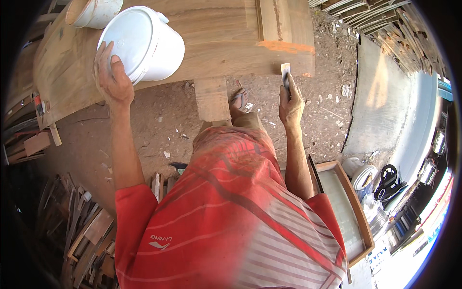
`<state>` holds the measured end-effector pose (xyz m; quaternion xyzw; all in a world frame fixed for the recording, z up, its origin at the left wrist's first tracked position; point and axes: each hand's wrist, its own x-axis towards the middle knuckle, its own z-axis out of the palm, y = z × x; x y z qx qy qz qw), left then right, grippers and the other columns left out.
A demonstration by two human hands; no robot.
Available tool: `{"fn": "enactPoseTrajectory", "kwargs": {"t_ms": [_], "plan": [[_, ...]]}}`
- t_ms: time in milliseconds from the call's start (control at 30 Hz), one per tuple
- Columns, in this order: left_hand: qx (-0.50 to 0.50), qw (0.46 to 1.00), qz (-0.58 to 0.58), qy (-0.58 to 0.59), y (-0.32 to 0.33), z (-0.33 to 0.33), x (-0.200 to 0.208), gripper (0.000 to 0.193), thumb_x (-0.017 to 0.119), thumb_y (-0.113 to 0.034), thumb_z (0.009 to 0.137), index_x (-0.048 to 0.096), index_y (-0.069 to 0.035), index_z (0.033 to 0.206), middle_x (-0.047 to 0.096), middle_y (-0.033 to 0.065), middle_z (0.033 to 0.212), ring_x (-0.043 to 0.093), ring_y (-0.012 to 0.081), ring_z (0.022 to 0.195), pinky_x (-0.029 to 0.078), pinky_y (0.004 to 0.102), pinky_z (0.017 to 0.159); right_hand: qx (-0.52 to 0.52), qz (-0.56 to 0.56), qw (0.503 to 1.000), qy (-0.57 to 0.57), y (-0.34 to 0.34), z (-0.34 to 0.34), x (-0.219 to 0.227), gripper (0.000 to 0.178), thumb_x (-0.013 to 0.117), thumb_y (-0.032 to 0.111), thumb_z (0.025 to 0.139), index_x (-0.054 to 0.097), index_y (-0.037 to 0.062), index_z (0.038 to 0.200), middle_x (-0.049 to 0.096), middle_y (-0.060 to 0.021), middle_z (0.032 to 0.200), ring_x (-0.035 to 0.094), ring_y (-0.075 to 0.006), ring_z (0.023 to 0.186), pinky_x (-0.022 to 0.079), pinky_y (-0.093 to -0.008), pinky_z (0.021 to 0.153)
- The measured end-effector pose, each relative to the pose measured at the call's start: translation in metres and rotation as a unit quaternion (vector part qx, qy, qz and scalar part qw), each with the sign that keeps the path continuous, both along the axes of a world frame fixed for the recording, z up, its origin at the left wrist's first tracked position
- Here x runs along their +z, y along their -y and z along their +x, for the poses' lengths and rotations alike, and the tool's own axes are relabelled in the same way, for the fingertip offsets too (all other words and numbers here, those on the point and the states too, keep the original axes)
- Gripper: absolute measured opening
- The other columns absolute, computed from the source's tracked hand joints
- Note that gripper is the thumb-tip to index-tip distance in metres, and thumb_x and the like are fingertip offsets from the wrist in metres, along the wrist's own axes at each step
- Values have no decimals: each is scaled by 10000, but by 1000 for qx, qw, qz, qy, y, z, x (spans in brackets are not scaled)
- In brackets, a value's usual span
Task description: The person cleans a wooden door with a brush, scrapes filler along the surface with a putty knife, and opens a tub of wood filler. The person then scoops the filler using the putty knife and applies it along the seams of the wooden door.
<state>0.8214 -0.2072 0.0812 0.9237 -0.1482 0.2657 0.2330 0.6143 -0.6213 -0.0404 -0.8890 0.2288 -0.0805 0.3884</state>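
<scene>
a single wide fisheye view looks from the person's head steeply down, the red shirt (207, 192) nearest below, the left hand (114, 82) and right hand (291, 107) farther out, the wooden panel (211, 43) across the top, edges bending toward the dark rim.

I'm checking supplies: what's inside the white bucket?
A white lid covers the bucket, with the left hand at its edge; the contents cannot be seen.
</scene>
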Motion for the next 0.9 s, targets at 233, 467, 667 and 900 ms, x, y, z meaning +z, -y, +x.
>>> {"fn": "enactPoseTrajectory", "kwargs": {"t_ms": [233,467,667,900], "plan": [[-12,1000,-18,1,0,1,-2,446,449,-236,1051,670,33,1330,621,267,1416,556,423,1347,403,492,1153,37,-74,993,-87,-28,-28,-27,478,589,130,1038,552,130,1514,645,-235,1015,648,-429,904,523,-516,789],[14,1000,-5,12,2,0,-2,434,461,-241,1050,683,33,1302,631,266,1400,567,426,1331,419,498,1142,-14,59,972,-227,-11,-162,-40,407,502,175,1043,642,61,1408,746,-261,1020,757,-374,906,581,-466,792],[11,999,-22,32,-5,0,-10,401,498,-239,1043,698,12,1283,646,251,1383,581,423,1313,435,498,1126,-90,255,959,-83,6,-86,14,343,507,230,1081,674,-55,1175,759,-117,989,723,-161,820,566,-304,688],[23,999,8,-34,-1,3,9,476,589,-389,1031,703,-4,1286,634,217,1415,557,405,1339,423,475,1133,-109,194,974,-42,1,-51,22,326,527,222,1058,693,-55,1105,745,-119,928,716,-162,767,555,-307,654]]}}
